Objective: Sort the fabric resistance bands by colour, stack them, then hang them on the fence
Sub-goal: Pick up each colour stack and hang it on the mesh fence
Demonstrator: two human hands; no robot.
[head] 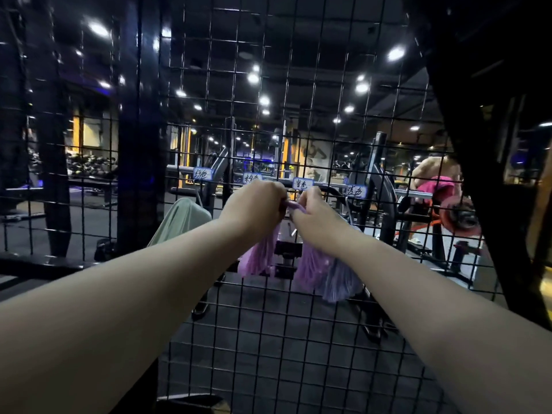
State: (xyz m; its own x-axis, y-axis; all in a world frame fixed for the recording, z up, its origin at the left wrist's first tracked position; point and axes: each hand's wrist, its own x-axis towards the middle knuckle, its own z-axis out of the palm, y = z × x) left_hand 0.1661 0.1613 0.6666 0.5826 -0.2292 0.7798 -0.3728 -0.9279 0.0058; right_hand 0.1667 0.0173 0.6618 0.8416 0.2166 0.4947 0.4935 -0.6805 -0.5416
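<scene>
Head view: at the wire fence [298, 339], the left hand [254, 204] and right hand [313, 216] both grip the top of the purple band [294, 206], which runs short between them just under a label [302, 183]. Its soft, wrinkled fabric hangs below the right wrist, between the pink bands [257, 258] and the blue-grey bands [343, 279]. Open mesh continues under all of them.
</scene>
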